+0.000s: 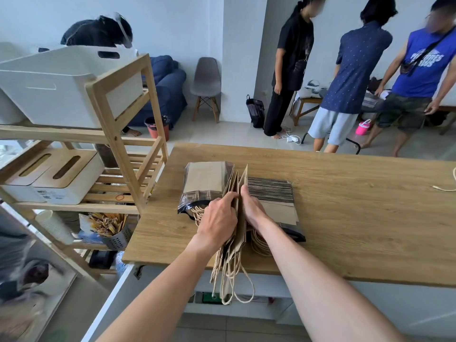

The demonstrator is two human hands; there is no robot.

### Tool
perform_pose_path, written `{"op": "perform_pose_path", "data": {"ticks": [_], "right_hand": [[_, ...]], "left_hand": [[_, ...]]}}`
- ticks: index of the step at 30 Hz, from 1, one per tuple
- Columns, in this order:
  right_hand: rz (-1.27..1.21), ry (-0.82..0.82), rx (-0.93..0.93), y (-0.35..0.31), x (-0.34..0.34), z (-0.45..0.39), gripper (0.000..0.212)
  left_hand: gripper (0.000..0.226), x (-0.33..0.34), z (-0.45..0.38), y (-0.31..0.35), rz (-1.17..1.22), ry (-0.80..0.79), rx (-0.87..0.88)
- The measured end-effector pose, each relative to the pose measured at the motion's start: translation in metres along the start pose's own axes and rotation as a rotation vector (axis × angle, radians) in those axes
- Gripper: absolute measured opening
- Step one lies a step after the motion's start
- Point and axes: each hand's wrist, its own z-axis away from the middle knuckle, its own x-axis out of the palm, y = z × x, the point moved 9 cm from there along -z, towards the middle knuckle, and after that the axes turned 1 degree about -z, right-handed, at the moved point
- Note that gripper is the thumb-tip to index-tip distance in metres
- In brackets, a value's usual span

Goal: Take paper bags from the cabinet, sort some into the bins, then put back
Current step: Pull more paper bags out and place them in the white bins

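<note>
Nearest the camera, twine handles (232, 275) are hanging over the front edge of the wooden counter (357, 218). They belong to a few brown paper bags (238, 211) standing on edge, and the left hand (217, 220) is gripping this bunch, its fingers (228, 197) curling round the left side. The right hand (253, 209) is pressing against the other side, thumb on the top edge; whether its fingers are curling round the bags is hidden. Just left, a plastic-wrapped pack of bags (206, 182) is lying flat; just right, a striped stack of bags (270, 190) is lying in its own wrapper, touching the right hand. A loose cord (444, 187) is lying at the counter's far right. To the left, a wooden shelf (118, 134) is carrying white bins (47, 90), lidded boxes (54, 176) and a metal holder of sachets (111, 230). Beyond, a grey chair (207, 82) is standing by the wall, and three people (355, 70) are standing around a low table
</note>
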Motion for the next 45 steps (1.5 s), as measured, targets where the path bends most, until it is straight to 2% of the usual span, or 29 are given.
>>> {"op": "perform_pose_path", "data": {"ticks": [3,6,8,12,15,19,26,29,30,33,35,38,40,41,43,45], "right_hand": [[-0.057,-0.010,0.023,-0.001,0.003,0.003,0.080],[-0.079,-0.030,0.021,-0.001,0.002,0.006,0.073],[-0.058,-0.046,0.018,-0.001,0.000,0.007,0.072],[-0.119,-0.077,0.034,0.004,-0.001,0.005,0.072],[-0.123,-0.091,0.042,0.006,-0.001,0.004,0.070],[-0.145,-0.094,0.079,0.006,-0.001,0.006,0.073],[-0.186,-0.134,0.126,0.018,0.003,0.003,0.094],[-0.172,-0.122,0.088,0.027,0.002,-0.006,0.110],[-0.155,-0.122,0.088,0.017,0.002,0.009,0.107],[-0.134,-0.154,0.082,0.006,0.003,0.026,0.065],[-0.154,-0.215,0.106,0.006,0.007,0.030,0.048],[-0.209,-0.228,0.159,0.010,0.008,0.035,0.040],[-0.221,-0.208,0.195,0.015,0.006,0.036,0.041],[-0.165,-0.164,0.158,0.015,0.001,0.033,0.040],[0.016,0.017,-0.039,0.004,-0.017,0.025,0.044],[0.244,0.103,-0.295,-0.017,-0.022,0.030,0.077]], "left_hand": [[0.034,-0.001,-0.001,-0.005,-0.011,0.018,-0.046],[0.042,-0.002,0.000,-0.014,-0.018,0.032,-0.095],[0.036,-0.004,-0.001,-0.019,-0.004,0.026,-0.108],[0.026,-0.004,0.000,-0.021,-0.019,-0.001,-0.059],[0.062,0.000,0.002,-0.023,-0.058,-0.063,-0.078],[0.080,-0.001,0.005,-0.019,-0.101,-0.064,-0.050],[0.044,0.002,0.003,-0.016,-0.076,0.004,-0.031],[0.047,0.001,0.002,-0.014,0.003,0.014,-0.015],[0.044,0.001,0.000,-0.012,0.004,0.009,0.002],[0.029,0.006,-0.003,-0.010,0.021,-0.041,0.008],[0.031,0.012,-0.001,-0.009,0.041,-0.104,-0.007],[0.046,0.021,0.007,-0.007,0.069,-0.195,-0.028],[0.057,0.019,0.011,-0.010,0.142,-0.169,-0.076],[0.059,0.015,0.011,-0.013,0.146,-0.128,-0.110],[0.044,0.008,0.011,-0.018,0.036,-0.063,-0.167],[0.030,0.006,0.013,-0.019,-0.090,-0.081,-0.213]]}}
